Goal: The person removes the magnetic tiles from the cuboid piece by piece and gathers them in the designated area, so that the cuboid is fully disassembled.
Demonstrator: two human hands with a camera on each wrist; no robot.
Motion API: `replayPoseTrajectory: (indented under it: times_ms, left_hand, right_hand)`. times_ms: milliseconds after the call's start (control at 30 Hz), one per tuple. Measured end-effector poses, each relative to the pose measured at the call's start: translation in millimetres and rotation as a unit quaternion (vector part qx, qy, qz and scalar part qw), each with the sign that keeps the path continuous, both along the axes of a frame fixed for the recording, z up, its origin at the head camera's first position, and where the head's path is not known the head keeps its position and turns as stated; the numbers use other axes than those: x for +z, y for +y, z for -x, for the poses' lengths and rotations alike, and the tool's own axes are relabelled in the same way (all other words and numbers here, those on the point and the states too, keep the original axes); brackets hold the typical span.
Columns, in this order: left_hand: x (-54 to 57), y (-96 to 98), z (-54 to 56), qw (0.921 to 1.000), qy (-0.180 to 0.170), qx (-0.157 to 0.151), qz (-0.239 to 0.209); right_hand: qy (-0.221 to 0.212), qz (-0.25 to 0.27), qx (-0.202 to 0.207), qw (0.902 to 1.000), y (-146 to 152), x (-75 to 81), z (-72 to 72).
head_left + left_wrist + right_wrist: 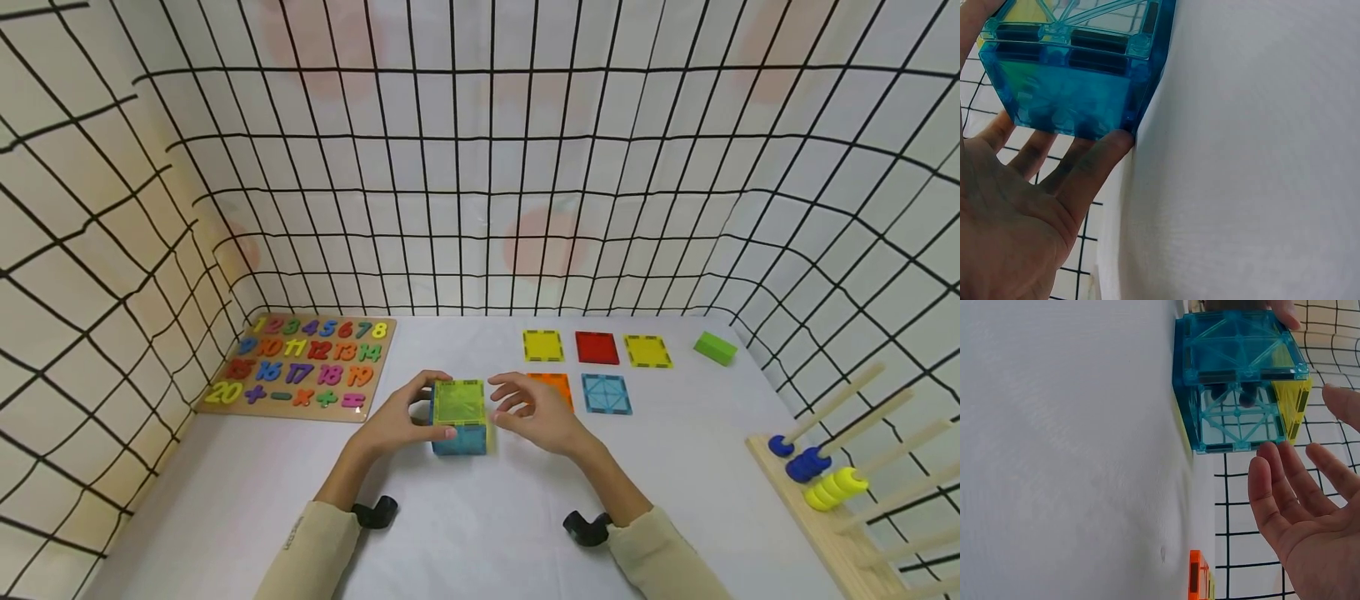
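Note:
A box of see-through magnetic tiles (460,439) stands on the white cloth, blue at the sides with a yellow tile (459,402) on top. My left hand (397,417) holds it from the left, thumb on the front face and fingers behind. In the left wrist view, the fingers reach along a blue side tile (1069,94). My right hand (542,414) is just right of the box, fingers loosely bent and holding nothing. In the right wrist view, the box's side facing that hand (1310,506) has no tile, and the inside (1235,419) shows.
Flat tiles lie behind on the right: two yellow (543,345), a red (597,347), an orange (553,387) and a blue one (607,393). A green block (715,348) sits farther right. A number board (300,367) lies left, a bead stand (832,508) right. Black wire mesh (487,192) surrounds the table.

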State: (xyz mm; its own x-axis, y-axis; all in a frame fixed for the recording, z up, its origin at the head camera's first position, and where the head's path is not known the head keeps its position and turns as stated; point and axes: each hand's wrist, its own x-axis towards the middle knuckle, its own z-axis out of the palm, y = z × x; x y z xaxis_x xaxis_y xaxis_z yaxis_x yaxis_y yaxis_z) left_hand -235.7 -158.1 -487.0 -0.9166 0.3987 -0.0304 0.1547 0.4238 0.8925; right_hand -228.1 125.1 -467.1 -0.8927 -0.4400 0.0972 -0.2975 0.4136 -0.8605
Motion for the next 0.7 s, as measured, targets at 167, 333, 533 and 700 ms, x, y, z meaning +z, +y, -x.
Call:
replayPoseTrajectory:
  times_ms: [167, 333, 533, 700]
  left_hand:
    - [-1.4, -0.7, 1.5, 1.0000, 0.007, -0.004, 0.002]
    - [-1.3, -0.6, 1.9, 0.9999, 0.013, -0.008, -0.005]
    - [-2.0, -0.6, 3.0, 0.9999, 0.013, -0.011, -0.001]
    - [-2.0, -1.2, 3.1, 0.9998, 0.013, -0.015, -0.006]
  right_hand:
    - [-0.008, -0.012, 0.005, 0.9999, -7, 1.1, 0.9]
    - [-0.013, -0.023, 0.013, 0.9996, -13, 3.9, 2.2]
    - [-0.022, -0.046, 0.017, 0.9986, -18, 6.0, 3.1]
    - [-0.021, -0.058, 0.017, 0.9979, -21, 6.6, 4.4]
